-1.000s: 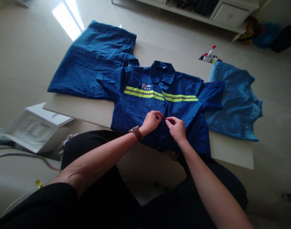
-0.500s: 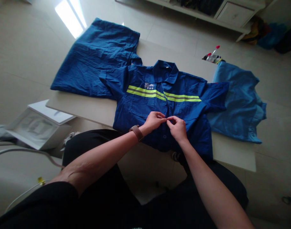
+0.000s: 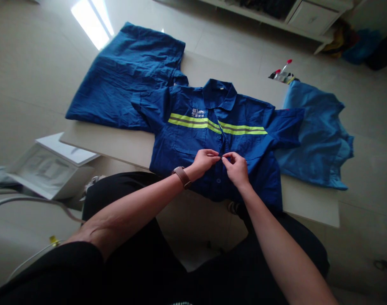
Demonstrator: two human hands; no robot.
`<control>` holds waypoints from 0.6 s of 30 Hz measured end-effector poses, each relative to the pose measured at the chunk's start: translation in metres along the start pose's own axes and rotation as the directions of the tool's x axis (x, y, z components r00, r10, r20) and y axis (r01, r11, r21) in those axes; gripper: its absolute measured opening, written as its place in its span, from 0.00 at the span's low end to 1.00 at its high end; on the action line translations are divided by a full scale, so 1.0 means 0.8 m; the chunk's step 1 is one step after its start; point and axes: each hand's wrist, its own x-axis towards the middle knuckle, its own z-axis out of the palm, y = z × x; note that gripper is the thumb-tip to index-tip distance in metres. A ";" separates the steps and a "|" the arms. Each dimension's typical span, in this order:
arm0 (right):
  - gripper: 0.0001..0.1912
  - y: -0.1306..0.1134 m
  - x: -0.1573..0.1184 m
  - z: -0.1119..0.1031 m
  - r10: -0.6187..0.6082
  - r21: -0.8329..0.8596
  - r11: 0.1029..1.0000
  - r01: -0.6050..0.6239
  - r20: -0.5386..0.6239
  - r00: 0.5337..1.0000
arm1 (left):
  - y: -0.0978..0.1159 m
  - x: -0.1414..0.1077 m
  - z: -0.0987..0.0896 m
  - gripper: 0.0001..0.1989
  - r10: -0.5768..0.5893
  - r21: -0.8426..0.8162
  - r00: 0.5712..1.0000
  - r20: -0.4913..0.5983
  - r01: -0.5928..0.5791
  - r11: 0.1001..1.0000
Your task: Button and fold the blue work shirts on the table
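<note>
A dark blue work shirt (image 3: 190,140) with a yellow-green reflective stripe across the chest lies front side up, its collar pointing away from me. My left hand (image 3: 206,162), with a watch (image 3: 182,176) on the wrist, pinches the shirt's front opening below the stripe. Close against it, my right hand (image 3: 236,169) pinches the same placket from the other side, fingertips almost touching. Whatever small part lies between the fingertips is hidden. One button (image 3: 218,181) shows just below the hands, and another sits above them.
The shirt rests on a pale board (image 3: 117,146). Blue folded fabric (image 3: 126,80) lies at the left, a lighter blue garment (image 3: 320,135) at the right. Bottles with red caps (image 3: 282,75) stand behind the board. A white box (image 3: 63,163) is on the left, a white cabinet (image 3: 310,19) at the back.
Both hands stay at the same spot on the placket, with only slight finger movement. The whole view has shifted very slightly.
</note>
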 end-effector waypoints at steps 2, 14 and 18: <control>0.13 0.000 0.000 0.000 -0.014 -0.021 1.000 0.014 -0.003 1.000 | 0.000 0.000 0.000 0.06 0.008 0.006 1.000 0.009 -0.008 1.000; 0.08 0.011 0.000 0.008 0.013 0.020 1.000 -0.014 0.021 1.000 | 0.007 -0.012 0.001 0.07 -0.016 0.194 0.998 0.064 0.003 0.981; 0.09 0.014 0.001 0.009 0.040 0.045 0.998 -0.042 0.033 0.999 | 0.007 -0.015 0.003 0.11 -0.033 0.308 0.993 0.112 -0.004 0.951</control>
